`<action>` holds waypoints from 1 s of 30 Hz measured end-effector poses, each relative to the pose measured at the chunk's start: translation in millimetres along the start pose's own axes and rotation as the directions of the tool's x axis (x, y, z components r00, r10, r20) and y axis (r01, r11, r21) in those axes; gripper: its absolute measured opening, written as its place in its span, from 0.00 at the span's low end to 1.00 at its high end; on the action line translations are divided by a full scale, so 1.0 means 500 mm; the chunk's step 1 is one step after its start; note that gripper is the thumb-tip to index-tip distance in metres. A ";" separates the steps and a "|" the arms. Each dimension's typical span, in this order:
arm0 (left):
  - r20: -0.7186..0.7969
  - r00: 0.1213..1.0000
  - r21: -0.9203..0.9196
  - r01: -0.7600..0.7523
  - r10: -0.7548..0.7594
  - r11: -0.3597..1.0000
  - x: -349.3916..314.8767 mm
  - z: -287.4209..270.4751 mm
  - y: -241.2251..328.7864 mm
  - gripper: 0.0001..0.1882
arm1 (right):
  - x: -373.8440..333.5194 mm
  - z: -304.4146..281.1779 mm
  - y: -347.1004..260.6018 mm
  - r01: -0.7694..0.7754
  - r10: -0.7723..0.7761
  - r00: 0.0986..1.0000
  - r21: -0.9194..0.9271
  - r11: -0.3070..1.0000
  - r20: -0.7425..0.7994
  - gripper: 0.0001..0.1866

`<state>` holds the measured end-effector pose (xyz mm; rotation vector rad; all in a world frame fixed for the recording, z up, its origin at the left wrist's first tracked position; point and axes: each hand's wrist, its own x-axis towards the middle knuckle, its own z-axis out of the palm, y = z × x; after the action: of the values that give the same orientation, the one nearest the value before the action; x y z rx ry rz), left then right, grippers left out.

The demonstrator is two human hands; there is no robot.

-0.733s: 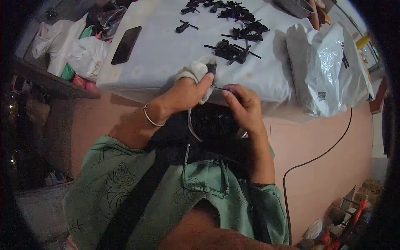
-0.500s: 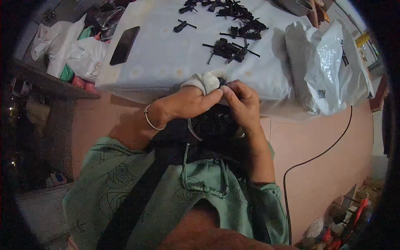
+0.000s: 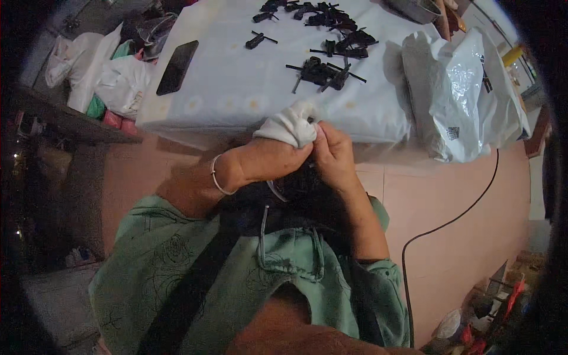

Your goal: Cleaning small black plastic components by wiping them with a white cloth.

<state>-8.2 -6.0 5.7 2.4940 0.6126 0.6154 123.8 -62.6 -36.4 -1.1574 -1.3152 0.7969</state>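
My left hand (image 3: 275, 155) is closed, its fingers covered by a white cloth (image 3: 288, 125) that may be part of a glove. A small dark piece (image 3: 311, 119) shows at the cloth's edge, mostly hidden by it. My right hand (image 3: 336, 155) is pinched against that spot, thumb and fingertips together; what lies between them is too small to make out. Both hands meet just over the near edge of the cloth-covered table (image 3: 236, 71). Beyond them lies a cluster of small black plastic parts with thin rods (image 3: 319, 73).
More black parts (image 3: 331, 16) lie farther back, with a single black part (image 3: 259, 40) apart from them. A dark phone (image 3: 177, 68) rests at the table's left. A white plastic bag (image 3: 444, 100) stands at the right. A black cable (image 3: 444, 223) crosses the floor.
My left hand has turned, so more of the white cloth shows and less of the dark piece. My right fingers have drawn in closer and slightly lower.
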 end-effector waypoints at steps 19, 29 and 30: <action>-0.067 0.995 0.415 0.100 -0.079 0.904 0.159 -0.015 -0.113 0.12 | 0.008 -0.047 -0.004 -0.087 0.071 0.990 -0.127 0.988 -0.123 0.14; -0.114 0.984 0.266 0.164 -0.138 0.950 0.111 -0.015 -0.154 0.13 | 0.010 -0.039 -0.001 -0.073 0.051 0.991 -0.178 0.981 -0.125 0.14; -0.111 0.985 0.265 0.159 -0.133 0.951 0.101 -0.022 -0.139 0.13 | 0.010 -0.040 0.004 -0.075 0.051 0.990 -0.180 0.981 -0.130 0.14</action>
<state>5.7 78.2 -8.9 2.6510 0.9668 0.6279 144.2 -61.0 -34.6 -1.3796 -1.2726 0.6468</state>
